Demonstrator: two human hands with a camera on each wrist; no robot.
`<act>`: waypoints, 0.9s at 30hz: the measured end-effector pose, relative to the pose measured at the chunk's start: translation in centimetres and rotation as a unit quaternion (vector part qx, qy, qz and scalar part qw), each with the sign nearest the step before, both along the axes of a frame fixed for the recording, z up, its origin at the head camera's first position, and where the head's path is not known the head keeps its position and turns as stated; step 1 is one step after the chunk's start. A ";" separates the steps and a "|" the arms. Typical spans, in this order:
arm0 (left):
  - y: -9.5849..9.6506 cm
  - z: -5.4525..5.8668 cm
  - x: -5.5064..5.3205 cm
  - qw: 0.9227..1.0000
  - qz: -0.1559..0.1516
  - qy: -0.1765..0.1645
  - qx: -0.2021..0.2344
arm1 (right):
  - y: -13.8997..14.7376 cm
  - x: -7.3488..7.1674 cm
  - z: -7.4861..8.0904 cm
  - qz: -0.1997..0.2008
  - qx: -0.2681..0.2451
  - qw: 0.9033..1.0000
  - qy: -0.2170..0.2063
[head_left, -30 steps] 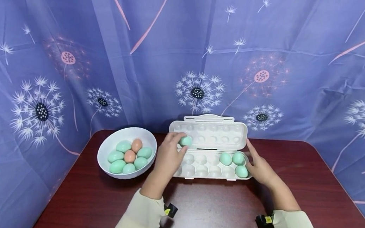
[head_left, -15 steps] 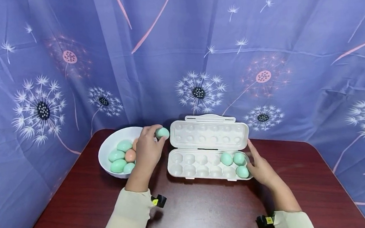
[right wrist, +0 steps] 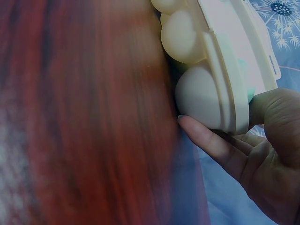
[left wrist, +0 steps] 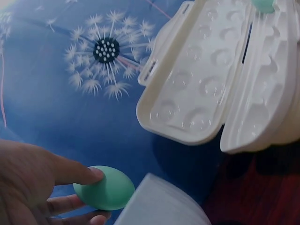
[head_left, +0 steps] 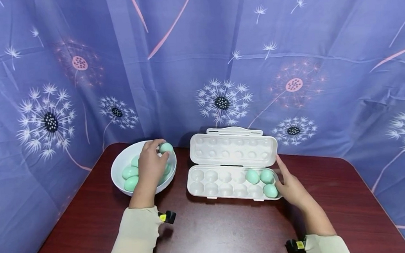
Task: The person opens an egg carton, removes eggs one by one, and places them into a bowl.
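In the head view my left hand (head_left: 150, 167) pinches a pale green egg (head_left: 166, 148) between thumb and fingers, above the right side of a white bowl (head_left: 119, 182). Green eggs (head_left: 130, 172) show in the bowl, partly hidden by this hand. The left wrist view has the thumb on top of the held egg (left wrist: 110, 190), close to the bowl's rim (left wrist: 159, 204). At the right end of an open white egg carton (head_left: 225, 197), my right hand (head_left: 291, 185) grips the edge, a fingertip under the base in the right wrist view. Three green eggs (head_left: 252, 176) sit at that end.
The carton's lid (head_left: 234, 149) leans back toward a blue dandelion-print cloth (head_left: 219, 62) behind the table. Both stand near the back edge of the dark red wooden table (head_left: 224, 231). The bowl is left of the carton, with a gap between them.
My left hand has carried the green egg leftward from over the carton's left end to over the bowl. The right hand stays at the carton's right end.
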State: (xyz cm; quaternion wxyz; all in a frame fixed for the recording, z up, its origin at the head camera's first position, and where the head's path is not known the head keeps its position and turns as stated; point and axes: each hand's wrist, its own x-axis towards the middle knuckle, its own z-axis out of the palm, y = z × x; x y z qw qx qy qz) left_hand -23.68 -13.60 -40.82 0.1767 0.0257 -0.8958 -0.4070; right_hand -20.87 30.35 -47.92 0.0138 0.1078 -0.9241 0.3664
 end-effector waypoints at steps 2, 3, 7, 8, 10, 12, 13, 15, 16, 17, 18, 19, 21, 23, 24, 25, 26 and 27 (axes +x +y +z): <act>-0.3 -0.2 -0.1 1.000 0.002 -0.005 -0.005 | 0.0 0.0 0.1 -0.002 0.004 1.000 -0.002; -0.4 -0.3 -0.2 1.000 0.003 -0.006 -0.008 | 0.0 0.0 0.1 -0.002 0.006 1.000 -0.002; -0.9 -0.7 -0.4 1.000 0.008 -0.019 -0.021 | 0.0 0.1 0.2 -0.003 0.008 1.000 -0.001; -1.0 -0.7 -0.5 0.999 0.008 -0.024 -0.025 | 0.0 0.1 0.2 -0.003 0.008 1.000 0.000; -1.2 -0.9 -0.6 0.999 0.008 -0.032 -0.032 | -0.1 0.1 0.2 -0.002 0.006 1.000 -0.001; -1.4 -1.1 -0.6 0.998 0.008 -0.041 -0.036 | -0.1 0.1 0.1 -0.001 0.005 1.000 -0.002; -1.5 -1.1 -0.7 0.998 0.008 -0.044 -0.039 | 0.0 0.1 0.1 0.001 0.005 1.000 -0.003; -1.7 -1.3 -0.8 0.998 0.009 -0.047 -0.044 | 0.0 0.1 0.0 0.002 0.006 1.000 -0.001; -1.7 -1.5 -0.8 0.998 0.008 -0.048 -0.046 | 0.0 0.1 0.0 0.001 0.006 1.000 -0.001; -1.7 -1.6 -0.9 0.998 0.007 -0.050 -0.048 | 0.0 0.1 0.0 0.001 0.007 1.000 0.000; -1.7 -1.7 -1.0 0.997 0.005 -0.050 -0.050 | 0.0 0.1 -0.1 0.002 0.009 1.000 0.001; -1.7 -1.8 -1.1 0.997 0.004 -0.050 -0.053 | 0.0 0.0 -0.1 0.001 0.011 1.000 0.001; -1.7 -2.0 -1.2 0.997 0.001 -0.048 -0.055 | 0.0 0.0 -0.1 -0.001 0.012 1.000 0.001; -1.6 -2.2 -1.3 0.997 -0.002 -0.045 -0.059 | 0.1 0.0 -0.2 -0.001 0.015 1.000 0.001; -1.6 -2.2 -1.3 0.997 -0.003 -0.043 -0.061 | 0.1 0.0 -0.2 -0.001 0.016 1.000 0.000; -1.6 -2.3 -1.4 0.997 -0.004 -0.042 -0.064 | 0.1 0.0 -0.2 -0.001 0.017 1.000 0.001; -1.6 -2.3 -1.4 0.997 -0.006 -0.042 -0.066 | 0.0 0.0 -0.2 -0.001 0.016 1.000 0.002; -1.6 -2.4 -1.4 0.997 -0.007 -0.041 -0.066 | 0.0 0.0 -0.1 0.000 0.015 1.000 0.002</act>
